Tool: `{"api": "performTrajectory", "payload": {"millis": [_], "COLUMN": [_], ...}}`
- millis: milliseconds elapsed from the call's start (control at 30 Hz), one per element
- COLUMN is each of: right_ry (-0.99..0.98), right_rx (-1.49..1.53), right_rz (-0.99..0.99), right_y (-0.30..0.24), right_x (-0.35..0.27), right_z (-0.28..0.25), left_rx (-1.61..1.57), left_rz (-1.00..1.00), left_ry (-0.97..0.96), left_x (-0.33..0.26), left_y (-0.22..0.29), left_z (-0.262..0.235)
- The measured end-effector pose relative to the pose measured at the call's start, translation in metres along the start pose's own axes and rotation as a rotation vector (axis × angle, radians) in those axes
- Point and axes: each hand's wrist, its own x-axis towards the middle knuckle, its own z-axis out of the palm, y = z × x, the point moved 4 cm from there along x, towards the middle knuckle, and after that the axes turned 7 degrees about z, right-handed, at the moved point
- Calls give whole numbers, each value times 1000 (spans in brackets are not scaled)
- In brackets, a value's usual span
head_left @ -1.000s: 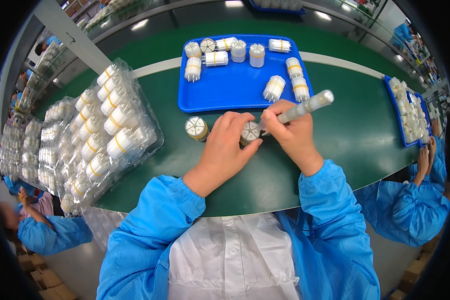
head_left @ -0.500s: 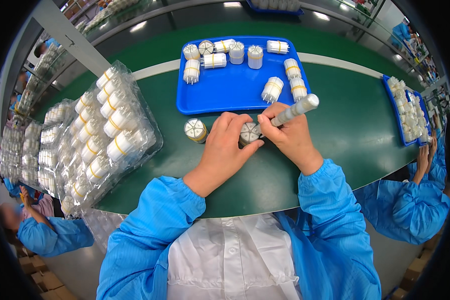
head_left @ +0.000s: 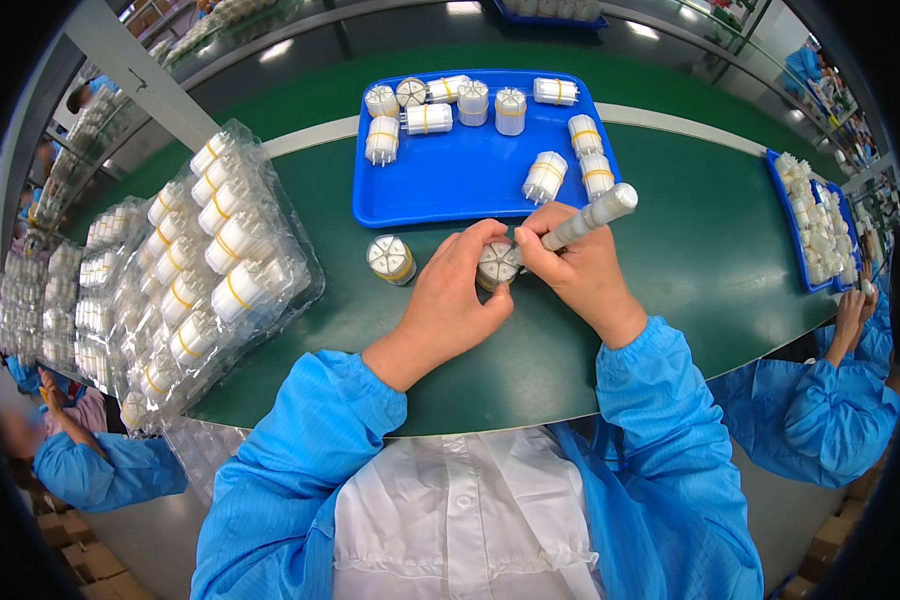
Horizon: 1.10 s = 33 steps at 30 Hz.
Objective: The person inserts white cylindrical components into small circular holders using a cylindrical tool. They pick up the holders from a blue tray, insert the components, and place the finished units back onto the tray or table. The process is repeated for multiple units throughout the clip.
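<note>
On the green table, my left hand [head_left: 450,300] curls its thumb and forefinger around an upright cylindrical part [head_left: 498,265], whose round grey top is split into wedge segments. My right hand [head_left: 575,260] grips a pen-like tool [head_left: 595,215] with a thick pale grey handle. The tool's lower end points down at the right side of that part's top; my fingers partly hide its tip. A similar part [head_left: 391,260], white with a yellow band, stands upright left of my left hand. Beyond both hands lies a blue tray [head_left: 450,185] holding several such parts, some upright, some lying down.
At left, a clear plastic blister tray [head_left: 295,265] full of banded white cylinders leans over more stacked trays [head_left: 95,280]. Another blue tray [head_left: 788,215] with white parts sits at far right, beside a co-worker's hands [head_left: 850,315]. A grey post [head_left: 145,75] rises at the back left.
My left hand has shifted slightly, its thumb drawing back and lower along the part, so more of the part's side shows. My right hand and the tool have barely moved.
</note>
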Motion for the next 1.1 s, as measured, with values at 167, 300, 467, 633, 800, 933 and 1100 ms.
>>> {"api": "performTrajectory", "payload": {"millis": [167, 300, 467, 633, 800, 933, 1100], "right_ry": [13, 58, 22, 16, 3, 6, -14], "right_rx": [40, 150, 58, -25, -7, -42, -86], "right_rz": [79, 51, 9, -66, -15, -54, 9], "right_y": [4, -3, -1, -4, -3, -3, -5], "right_x": [0, 3, 2, 1, 1, -1, -2], "right_z": [-1, -10, -6, -4, -3, -2, -1], "left_rx": [169, 20, -25, -13, -7, -32, -4], "left_rz": [50, -29, -4, 38, 83, 85, 119], "left_ry": [19, -1, -32, -43, -53, -66, -32], "left_x": [0, -3, -2, 1, 1, 2, 0], "left_y": [-3, -1, -1, 1, -2, -2, -2], "left_z": [0, -1, 0, -2, -2, -3, -1]}}
